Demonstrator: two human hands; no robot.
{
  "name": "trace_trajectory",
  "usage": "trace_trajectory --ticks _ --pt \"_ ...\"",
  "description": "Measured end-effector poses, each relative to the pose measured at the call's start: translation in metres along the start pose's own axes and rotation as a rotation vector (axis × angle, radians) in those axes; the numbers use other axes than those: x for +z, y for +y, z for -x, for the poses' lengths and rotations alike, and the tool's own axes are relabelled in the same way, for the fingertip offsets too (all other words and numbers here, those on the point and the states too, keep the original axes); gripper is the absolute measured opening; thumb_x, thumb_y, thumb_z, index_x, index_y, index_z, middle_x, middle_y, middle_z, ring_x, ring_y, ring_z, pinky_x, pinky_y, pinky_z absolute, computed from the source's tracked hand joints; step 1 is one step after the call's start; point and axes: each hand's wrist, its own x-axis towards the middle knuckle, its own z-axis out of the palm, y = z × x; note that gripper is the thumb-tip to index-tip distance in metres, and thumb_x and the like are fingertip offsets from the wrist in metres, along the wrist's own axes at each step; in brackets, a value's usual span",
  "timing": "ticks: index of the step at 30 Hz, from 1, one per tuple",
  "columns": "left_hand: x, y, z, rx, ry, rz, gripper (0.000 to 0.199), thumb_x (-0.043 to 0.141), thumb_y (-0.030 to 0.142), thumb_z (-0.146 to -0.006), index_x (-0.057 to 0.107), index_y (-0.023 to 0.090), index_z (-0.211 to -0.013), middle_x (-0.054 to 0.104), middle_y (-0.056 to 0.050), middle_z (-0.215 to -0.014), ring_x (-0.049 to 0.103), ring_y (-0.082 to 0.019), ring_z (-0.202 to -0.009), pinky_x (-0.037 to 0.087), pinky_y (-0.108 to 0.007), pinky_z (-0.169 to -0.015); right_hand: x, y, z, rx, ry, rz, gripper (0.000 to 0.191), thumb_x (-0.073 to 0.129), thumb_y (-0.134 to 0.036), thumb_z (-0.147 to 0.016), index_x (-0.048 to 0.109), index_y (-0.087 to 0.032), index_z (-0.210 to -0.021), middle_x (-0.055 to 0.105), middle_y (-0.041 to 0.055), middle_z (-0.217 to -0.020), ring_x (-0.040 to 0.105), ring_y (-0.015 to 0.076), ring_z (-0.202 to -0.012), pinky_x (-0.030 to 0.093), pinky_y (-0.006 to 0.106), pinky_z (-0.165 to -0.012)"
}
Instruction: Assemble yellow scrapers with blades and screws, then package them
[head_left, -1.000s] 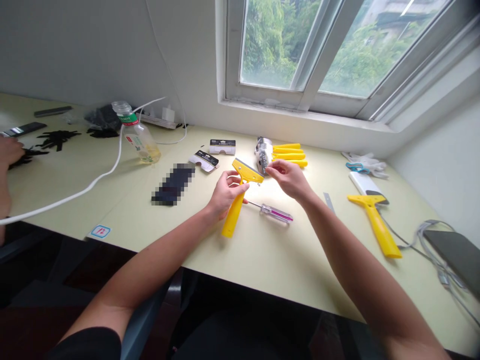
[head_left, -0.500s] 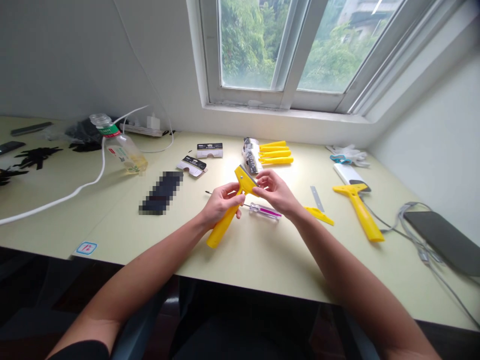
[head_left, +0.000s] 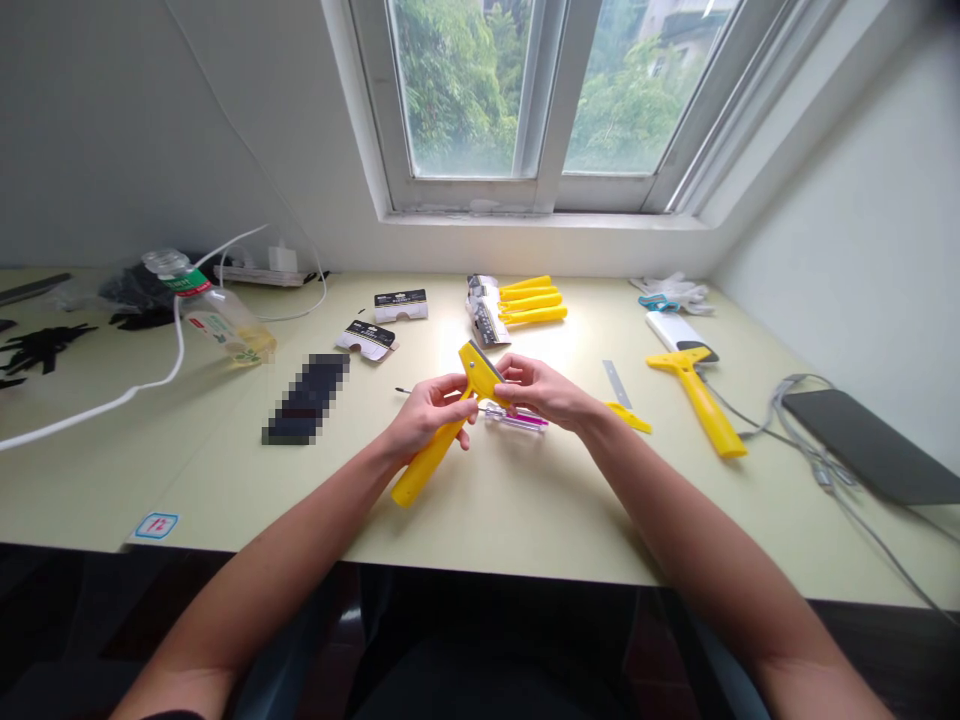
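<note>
Just above the table, a yellow scraper is held tilted, its head pointing away and a dark metal edge along the top. My left hand wraps round the upper handle. Fingers of my right hand pinch the right end of the head. Below my hands lies a screwdriver with a clear and magenta handle, its shaft partly hidden behind my left hand. To the right of my right wrist are a loose metal blade and a yellow plastic piece. Farther right lies a second yellow scraper without a visible blade.
Several yellow-handled scrapers in packaging lie near the window. Left are two black-and-white cardboard sleeves, a pixelated dark object and a leaning bottle. Right are gloves, a white power bank, cables and a dark tablet-like slab.
The camera view has shifted, so the table's things appear farther left. Both hands keep their hold on the scraper, which is turned only slightly.
</note>
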Motion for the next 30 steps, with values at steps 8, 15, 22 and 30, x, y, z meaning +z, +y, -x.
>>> trace_trajectory --ticks 8,15,22,30 --pt "0.003 0.001 -0.002 0.014 0.151 -0.21 0.048 0.073 0.037 -0.08 0.06 0.017 -0.121 0.062 -0.009 -0.103 0.063 -0.015 -0.07 0.061 -0.032 -0.057 0.016 -0.004 -0.002 -0.045 0.162 0.187 0.029 0.067 -0.037 -0.087 0.063 -0.017 -0.107 0.066 0.0053 -0.094 0.059 0.0142 -0.074 0.05 0.027 -0.06" --pt "-0.003 -0.007 0.003 0.377 0.178 -1.048 0.042 0.058 0.022 -0.093 0.054 0.032 -0.134 0.059 -0.008 -0.121 0.066 -0.016 -0.084 0.058 -0.037 -0.081 0.021 0.003 -0.007 -0.08 0.277 0.115 0.041 0.071 -0.039 -0.082 0.059 -0.019 -0.117 0.065 0.0 -0.077 0.061 0.014 -0.061 0.055 0.031 -0.06" --pt "-0.01 -0.009 0.001 0.442 0.181 -1.173 0.035 0.049 0.02 -0.097 0.064 0.027 -0.127 0.06 -0.011 -0.122 0.066 -0.021 -0.098 0.056 -0.039 -0.088 -0.041 -0.004 0.006 -0.039 0.589 0.862 0.023 0.05 -0.024 -0.092 0.071 -0.019 -0.099 0.073 0.0088 -0.096 0.068 0.0214 -0.085 0.053 0.037 -0.081" --pt "-0.003 0.001 -0.001 0.164 0.15 -0.315 0.042 0.059 0.041 -0.092 0.052 0.024 -0.13 0.057 -0.015 -0.129 0.07 -0.016 -0.07 0.061 -0.031 -0.053 -0.071 0.022 0.011 0.116 0.519 1.253 0.021 0.057 -0.024 -0.089 0.074 -0.021 -0.101 0.074 0.0077 -0.098 0.066 0.0217 -0.086 0.049 0.032 -0.079"
